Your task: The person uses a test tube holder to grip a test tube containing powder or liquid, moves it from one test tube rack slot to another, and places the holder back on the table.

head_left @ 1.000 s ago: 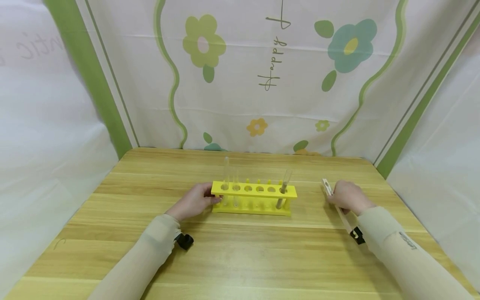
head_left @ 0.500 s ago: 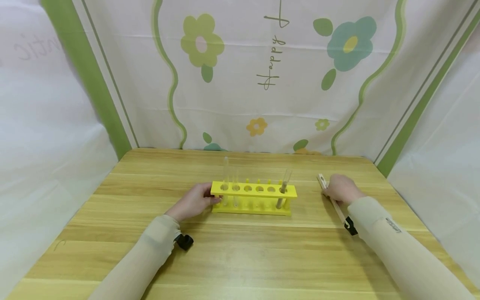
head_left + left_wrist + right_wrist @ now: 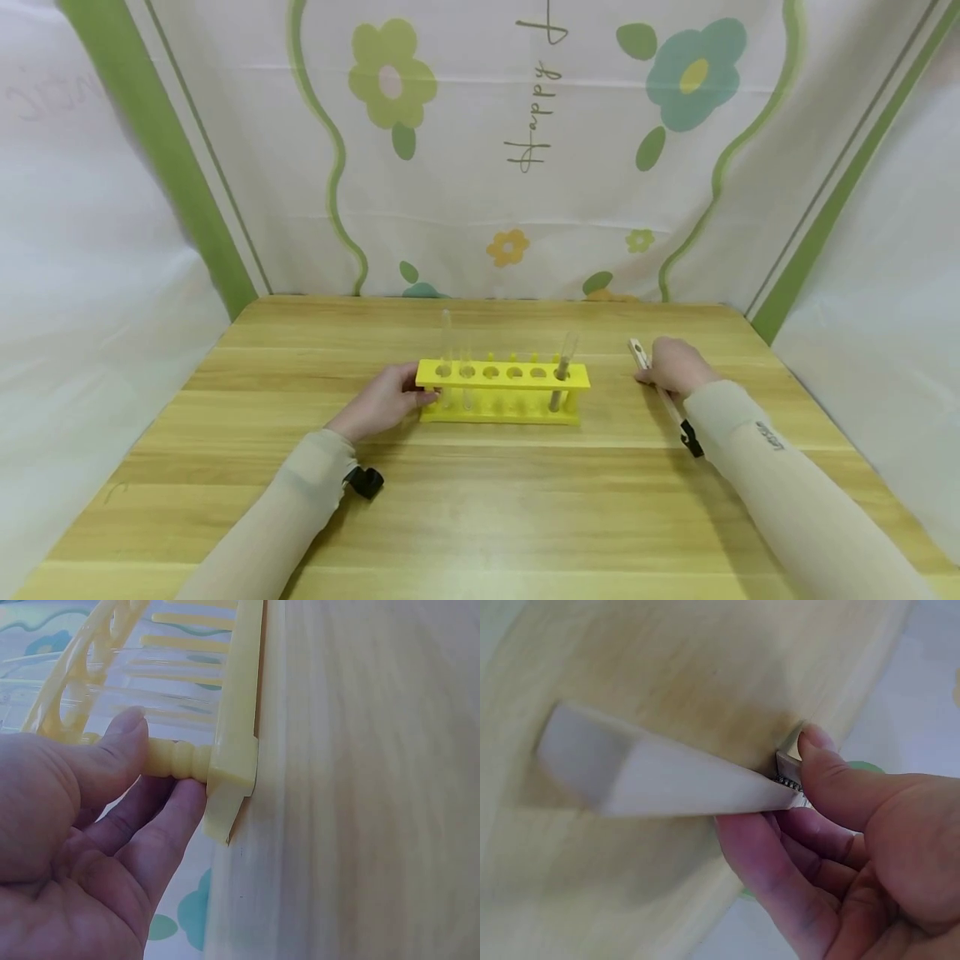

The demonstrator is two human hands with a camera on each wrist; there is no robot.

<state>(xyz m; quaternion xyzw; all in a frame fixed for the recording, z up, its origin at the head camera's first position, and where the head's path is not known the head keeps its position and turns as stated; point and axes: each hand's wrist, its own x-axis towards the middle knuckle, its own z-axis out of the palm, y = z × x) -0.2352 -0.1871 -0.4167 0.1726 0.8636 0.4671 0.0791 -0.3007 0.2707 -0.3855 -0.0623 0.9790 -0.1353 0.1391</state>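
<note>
A yellow test tube rack (image 3: 502, 386) stands on the table, its left end in my left hand (image 3: 384, 402). In the left wrist view, thumb and fingers hold the end post (image 3: 176, 757) of the rack. Two clear test tubes stand upright at the left end, the taller one (image 3: 447, 337) outermost. At the right end a test tube (image 3: 560, 369) with dark grey contents leans to the right. Right of the rack, my right hand (image 3: 678, 367) pinches a wooden test tube clamp (image 3: 690, 776) near its spring. The clamp's small hole shows at its far tip.
The wooden table (image 3: 480, 508) reaches back to a white flowered curtain (image 3: 450, 192). White curtain panels also hang at left and right. Each wrist carries a small black camera mount, such as the left one (image 3: 365, 482). Bare table lies between the rack and the clamp.
My right hand has carried the test tube clamp leftward and a little farther from me. The left hand stays on the rack. The head view has shifted slightly.
</note>
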